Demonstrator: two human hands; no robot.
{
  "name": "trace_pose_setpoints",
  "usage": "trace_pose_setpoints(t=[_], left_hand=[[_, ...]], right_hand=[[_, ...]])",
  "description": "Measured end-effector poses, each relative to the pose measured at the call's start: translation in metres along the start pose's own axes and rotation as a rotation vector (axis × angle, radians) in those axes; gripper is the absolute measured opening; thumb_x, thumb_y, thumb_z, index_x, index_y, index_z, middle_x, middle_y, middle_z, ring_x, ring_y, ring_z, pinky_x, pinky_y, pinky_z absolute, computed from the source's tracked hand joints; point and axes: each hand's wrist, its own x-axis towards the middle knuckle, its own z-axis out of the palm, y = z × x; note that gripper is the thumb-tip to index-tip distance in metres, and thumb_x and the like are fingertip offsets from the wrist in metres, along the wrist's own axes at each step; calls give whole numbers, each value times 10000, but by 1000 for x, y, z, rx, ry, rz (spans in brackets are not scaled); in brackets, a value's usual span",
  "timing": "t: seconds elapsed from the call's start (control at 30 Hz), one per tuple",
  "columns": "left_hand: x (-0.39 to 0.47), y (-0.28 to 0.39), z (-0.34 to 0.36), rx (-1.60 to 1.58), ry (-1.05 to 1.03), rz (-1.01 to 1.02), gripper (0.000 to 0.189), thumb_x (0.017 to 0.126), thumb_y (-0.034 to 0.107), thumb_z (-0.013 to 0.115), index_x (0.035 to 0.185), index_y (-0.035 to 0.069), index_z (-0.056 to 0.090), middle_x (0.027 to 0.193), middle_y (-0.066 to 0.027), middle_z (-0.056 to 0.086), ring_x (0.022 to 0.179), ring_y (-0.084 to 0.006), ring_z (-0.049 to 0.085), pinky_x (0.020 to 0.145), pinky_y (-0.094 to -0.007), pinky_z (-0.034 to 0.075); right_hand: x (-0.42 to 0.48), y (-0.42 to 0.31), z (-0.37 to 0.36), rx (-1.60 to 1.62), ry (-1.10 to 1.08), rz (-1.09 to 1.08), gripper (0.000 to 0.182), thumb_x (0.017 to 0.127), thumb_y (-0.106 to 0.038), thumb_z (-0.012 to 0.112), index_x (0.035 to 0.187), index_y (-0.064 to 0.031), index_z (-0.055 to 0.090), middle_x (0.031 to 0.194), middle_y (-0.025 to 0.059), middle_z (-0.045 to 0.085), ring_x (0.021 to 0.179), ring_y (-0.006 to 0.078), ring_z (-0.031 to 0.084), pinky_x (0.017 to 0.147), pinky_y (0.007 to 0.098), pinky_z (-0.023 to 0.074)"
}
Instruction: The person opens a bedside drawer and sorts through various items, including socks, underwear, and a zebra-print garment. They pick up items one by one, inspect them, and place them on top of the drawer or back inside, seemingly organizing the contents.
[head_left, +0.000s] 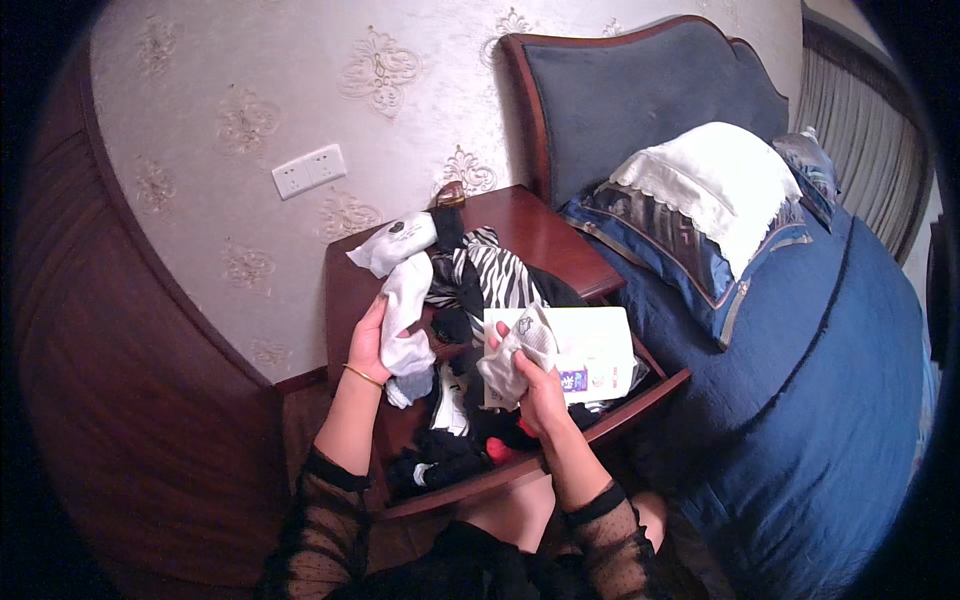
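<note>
A white sock (406, 296) hangs in my left hand (369, 341), which has its fingers round one side; a pale grey-blue end (410, 390) shows below it. My right hand (541, 390) pinches a light grey sock (519, 358) with a small dark printed figure. Both hands are above the pulled-out drawer (480, 491) of a reddish-brown nightstand (517, 217). Behind the grey sock lies a white flat package (600, 337) with printing. Black garments (442, 454) and a red piece of cloth (498, 450) lie in the drawer.
Zebra-striped cloth (502, 277) and a white packet (397, 240) with printing rest on the nightstand. A double wall socket (309, 171) is behind. To the right stands a bed with a blue cover (795, 390); a dark brown wooden surface (150, 337) curves along the left.
</note>
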Motion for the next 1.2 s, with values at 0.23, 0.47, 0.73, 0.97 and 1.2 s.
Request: trace_pose_setpoints(t=[0.23,0.47,0.73,0.97,1.2], left_hand=[[1,-30,64,-23,77,31,347,941,198,529,1268,84,546,1189,-104,628,975,-205,630,866,-326,505],[-19,-109,76,1618,-215,234,486,852,97,591,1333,83,521,1308,-144,555,1191,-220,539,1018,-346,407],[41,-47,35,1683,-63,637,488,724,141,698,1193,75,583,1128,-147,604,1071,-320,571,965,-393,442],[146,41,-76,1514,1109,517,771,633,291,809,1293,64,481,1261,-249,474,1202,-393,453,1012,-473,395],[164,66,-121,1176,1322,85,722,608,319,824,1188,-32,579,1176,-208,626,1103,-293,617,894,-376,506]], right_hand=[[4,18,-22,88,-118,216,682,942,-559,434,1417,-78,346,1351,98,505,1235,278,494,1042,440,397],[1,28,-44,-56,28,238,522,915,-330,570,1335,-53,434,1252,150,543,1164,308,529,990,471,436],[11,16,-45,7,462,73,354,910,-212,572,1203,-16,532,1104,144,608,959,294,615,849,432,510],[0,13,-6,-501,479,-342,420,880,-158,642,1236,36,533,1164,109,584,1022,202,555,902,329,436],[-10,16,-6,-954,350,-318,270,878,-99,625,1120,15,594,989,49,619,912,140,564,816,286,452]])
